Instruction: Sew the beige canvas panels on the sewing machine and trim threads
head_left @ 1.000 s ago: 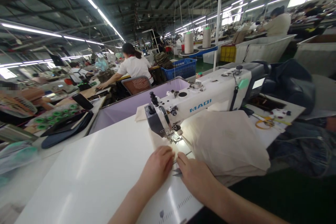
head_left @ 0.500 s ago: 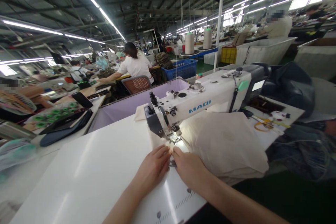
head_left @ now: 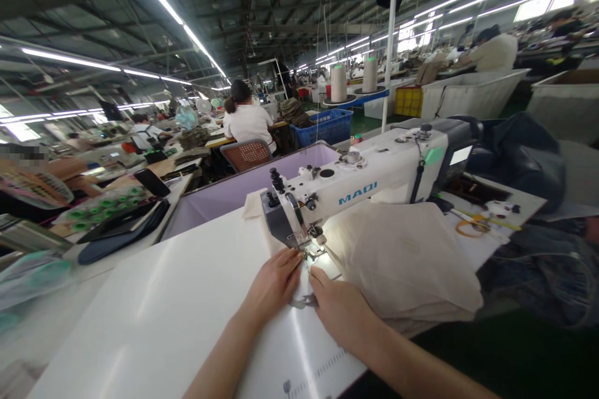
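Observation:
My left hand [head_left: 276, 277] is closed, its fingertips pressed together right beside the presser foot [head_left: 314, 252] of a white sewing machine [head_left: 369, 177]. A strip of beige fabric [head_left: 267, 229] runs from behind the machine head down to those fingers. My right hand [head_left: 341, 305] pinches just in front of the foot, near the lit needle plate. What lies between its finger and thumb is too small to make out. A larger stack of beige fabric pieces [head_left: 407, 255] rests under the machine arm, right of my right hand.
The white tabletop [head_left: 154, 299] spreads out to the left. Behind it is a lilac-lined bin [head_left: 206, 206]. Scissors with orange handles [head_left: 470, 224] lie at the right by the machine. Thread cones [head_left: 339, 83] stand beyond. A co-worker in white [head_left: 248, 121] sits ahead.
My hands have drawn slightly apart. My left fingertips have moved up closer to the presser foot, and the cream cloth between the hands no longer shows. The co-worker ahead sits more upright.

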